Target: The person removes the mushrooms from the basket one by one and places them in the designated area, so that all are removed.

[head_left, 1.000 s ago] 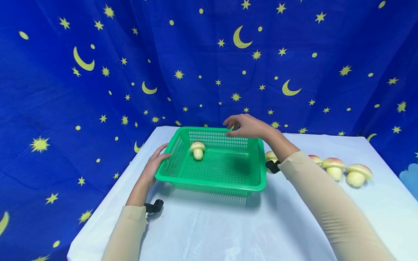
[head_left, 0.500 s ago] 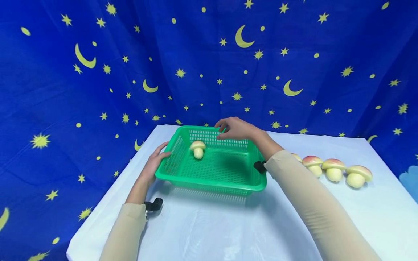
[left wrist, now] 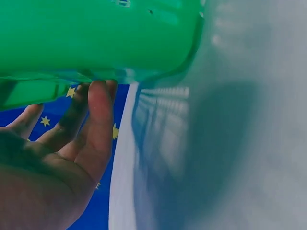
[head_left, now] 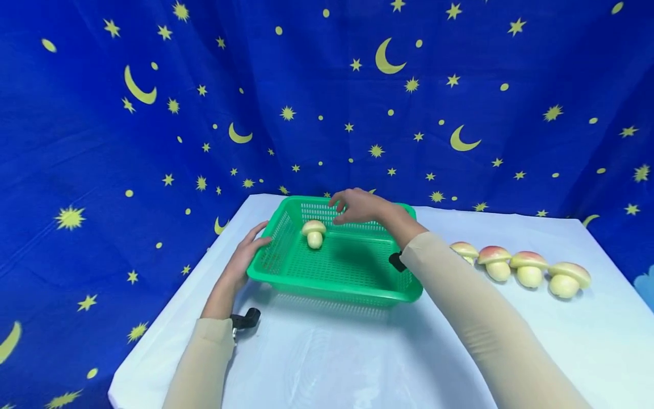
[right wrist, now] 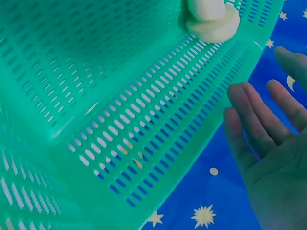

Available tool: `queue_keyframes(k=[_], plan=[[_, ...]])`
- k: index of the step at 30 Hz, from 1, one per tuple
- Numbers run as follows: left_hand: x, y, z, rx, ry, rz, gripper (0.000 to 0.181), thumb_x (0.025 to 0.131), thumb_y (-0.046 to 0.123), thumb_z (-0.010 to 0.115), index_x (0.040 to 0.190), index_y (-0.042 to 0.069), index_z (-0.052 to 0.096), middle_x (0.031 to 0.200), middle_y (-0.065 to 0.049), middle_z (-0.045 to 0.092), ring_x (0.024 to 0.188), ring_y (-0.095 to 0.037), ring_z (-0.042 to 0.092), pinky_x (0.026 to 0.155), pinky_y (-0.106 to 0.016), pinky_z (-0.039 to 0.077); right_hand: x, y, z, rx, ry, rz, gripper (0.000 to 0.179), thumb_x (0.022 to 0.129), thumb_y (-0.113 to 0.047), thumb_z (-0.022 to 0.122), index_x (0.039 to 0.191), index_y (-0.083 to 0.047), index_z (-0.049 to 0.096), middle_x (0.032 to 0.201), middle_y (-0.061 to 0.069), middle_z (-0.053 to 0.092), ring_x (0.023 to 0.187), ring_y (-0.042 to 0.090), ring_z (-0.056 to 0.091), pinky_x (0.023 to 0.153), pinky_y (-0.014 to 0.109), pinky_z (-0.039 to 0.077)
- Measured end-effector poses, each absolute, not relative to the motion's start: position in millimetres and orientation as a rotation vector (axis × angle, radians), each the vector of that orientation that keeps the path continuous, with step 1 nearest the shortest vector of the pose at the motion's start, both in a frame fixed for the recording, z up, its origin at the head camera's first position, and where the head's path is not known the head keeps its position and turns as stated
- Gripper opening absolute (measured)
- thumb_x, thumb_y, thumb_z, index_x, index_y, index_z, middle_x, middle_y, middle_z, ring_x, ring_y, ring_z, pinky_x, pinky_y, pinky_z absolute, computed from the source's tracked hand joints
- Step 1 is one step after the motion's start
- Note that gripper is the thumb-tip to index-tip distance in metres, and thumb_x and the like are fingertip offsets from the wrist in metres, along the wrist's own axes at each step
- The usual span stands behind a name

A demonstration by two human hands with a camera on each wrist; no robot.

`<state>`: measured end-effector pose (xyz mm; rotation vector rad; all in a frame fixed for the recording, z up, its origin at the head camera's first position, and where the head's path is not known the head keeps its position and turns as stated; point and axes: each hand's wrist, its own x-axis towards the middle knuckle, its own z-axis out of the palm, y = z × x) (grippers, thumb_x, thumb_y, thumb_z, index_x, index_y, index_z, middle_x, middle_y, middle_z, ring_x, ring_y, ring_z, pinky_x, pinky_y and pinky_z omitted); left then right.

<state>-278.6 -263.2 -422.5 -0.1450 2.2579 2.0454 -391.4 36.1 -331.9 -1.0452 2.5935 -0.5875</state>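
Note:
A green plastic basket [head_left: 337,288] with slotted walls stands before me, with one toy mushroom [head_left: 314,234], pale stem and pinkish-cream cap, near its left back corner. My left hand [head_left: 244,258] holds the basket's left rim, thumb at the edge and the other fingers along the outside; in the left wrist view its fingertips [left wrist: 100,91] meet the green wall. Over the back part of the basket hovers my right hand [head_left: 360,205], fingers loosely bent, holding nothing. The right wrist view has that hand beside the back rim, fingers apart, with the mushroom [right wrist: 213,21] farther along.
Several more toy mushrooms [head_left: 528,268] form a row on the white-covered table [head_left: 317,363], right of the basket and past my right sleeve [head_left: 475,318]. A blue curtain [head_left: 306,85] with yellow moons and stars rises behind the table and to its left.
My right hand has moved left and slightly down over the basket, and its arm now leaves the row of mushrooms uncovered. My left hand keeps its place at the rim.

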Motion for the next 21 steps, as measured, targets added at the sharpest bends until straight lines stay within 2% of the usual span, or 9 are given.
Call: queue_keyframes(k=[4, 12, 21], plan=[[-280.4, -261.1, -422.8, -0.148, 2.211, 2.074, 0.058, 0.098, 0.034, 0.052, 0.151, 0.034, 0.028, 0.136, -0.015, 0.045, 0.086, -0.021, 0.062, 0.068, -0.031, 0.054, -392.3, 30.5, -337.6, -1.037, 2.586, -0.623, 0.054, 0.09, -0.036, 0.068, 0.137, -0.015, 0.052, 0.129, 0.013, 0.058, 0.123, 0.029, 0.047, 0.097, 0.044, 0.043], [-281.3, -260.0, -424.9, -0.13, 2.222, 2.076, 0.057, 0.098, 0.035, 0.052, 0.151, 0.034, 0.03, 0.134, -0.016, 0.046, 0.084, -0.021, 0.061, 0.068, -0.03, 0.053, -396.0, 12.8, -355.4, -1.007, 2.576, -0.639, 0.056, 0.09, -0.028, 0.068, 0.14, -0.012, 0.049, 0.132, 0.013, 0.054, 0.126, 0.032, 0.042, 0.095, 0.046, 0.044], [-281.8, -258.4, -425.4, -0.156, 2.276, 2.056, 0.057, 0.098, 0.034, 0.052, 0.151, 0.032, 0.031, 0.133, -0.015, 0.047, 0.082, -0.021, 0.061, 0.067, -0.031, 0.053, -397.2, -0.2, -372.7, -1.039, 2.59, -0.673, 0.056, 0.088, -0.025, 0.069, 0.138, -0.008, 0.05, 0.132, 0.015, 0.054, 0.12, 0.03, 0.049, 0.097, 0.043, 0.044]])
